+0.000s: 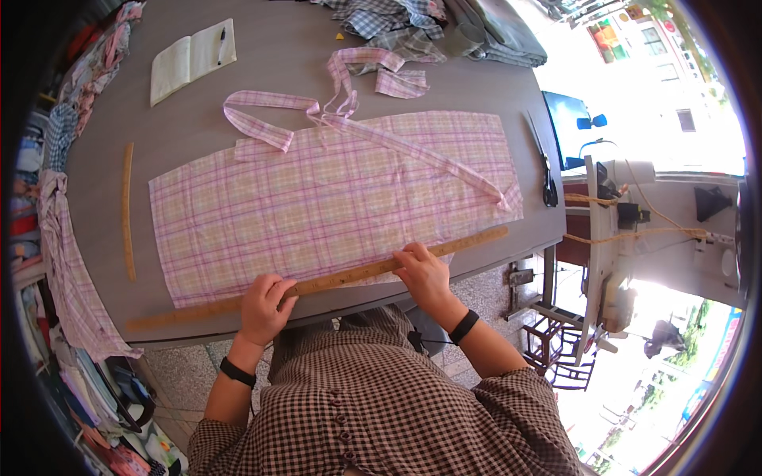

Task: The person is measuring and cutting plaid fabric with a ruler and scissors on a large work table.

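Note:
A long wooden ruler [339,278] lies slantwise along the near edge of a pink and beige plaid cloth [333,202]. My left hand [266,306] grips the ruler left of its middle, thumb and fingers pinched on it. Farther right, my right hand [424,276] holds the same ruler, fingers over its upper edge. The cloth is spread nearly flat, its far edge slightly curved. Across its right half runs a narrow plaid strip [417,152], joined to looped strips [262,101] at the far edge.
Black-handled scissors [549,184] lie at the table's right edge. A shorter wooden ruler [128,211] is on the left. An open notebook [190,62] with a pen [222,46] sits far left. Folded grey cloth [506,35] is stacked at the back. A sewing machine table [595,250] stands right.

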Motion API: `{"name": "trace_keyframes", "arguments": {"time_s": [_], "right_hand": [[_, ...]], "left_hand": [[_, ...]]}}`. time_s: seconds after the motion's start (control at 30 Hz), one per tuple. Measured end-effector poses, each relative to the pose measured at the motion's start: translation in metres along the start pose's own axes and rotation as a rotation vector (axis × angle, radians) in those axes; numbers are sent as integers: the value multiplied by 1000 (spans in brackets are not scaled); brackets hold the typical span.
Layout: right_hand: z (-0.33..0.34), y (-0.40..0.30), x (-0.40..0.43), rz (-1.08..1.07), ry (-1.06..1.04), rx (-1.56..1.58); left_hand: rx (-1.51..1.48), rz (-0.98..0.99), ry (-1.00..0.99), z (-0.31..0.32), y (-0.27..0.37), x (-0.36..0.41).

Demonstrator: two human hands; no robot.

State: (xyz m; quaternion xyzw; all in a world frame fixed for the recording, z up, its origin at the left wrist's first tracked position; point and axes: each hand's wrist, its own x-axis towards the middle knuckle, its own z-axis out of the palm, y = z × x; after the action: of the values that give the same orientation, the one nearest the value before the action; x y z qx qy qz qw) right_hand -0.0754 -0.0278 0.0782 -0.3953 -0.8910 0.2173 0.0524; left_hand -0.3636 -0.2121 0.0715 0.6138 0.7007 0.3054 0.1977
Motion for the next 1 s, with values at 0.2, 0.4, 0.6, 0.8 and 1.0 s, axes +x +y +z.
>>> {"name": "trace_keyframes", "arguments": {"time_s": [0.2,0.4,0.6,0.8,1.0], "right_hand": [[7,-3,0,13,-18,17],[6,-4,2,33,-9,27],[12,4,4,61,-20,82],[27,20,7,-3,-66,142],[23,17,2,22,-23,209]], "left_hand": [[-6,6,20,-1,-6,2],[-15,22,26,0,-7,3],[-22,22,36,2,-7,6],[34,22,4,-2,-15,-3],[-37,60,62,7,-27,-4]]}}
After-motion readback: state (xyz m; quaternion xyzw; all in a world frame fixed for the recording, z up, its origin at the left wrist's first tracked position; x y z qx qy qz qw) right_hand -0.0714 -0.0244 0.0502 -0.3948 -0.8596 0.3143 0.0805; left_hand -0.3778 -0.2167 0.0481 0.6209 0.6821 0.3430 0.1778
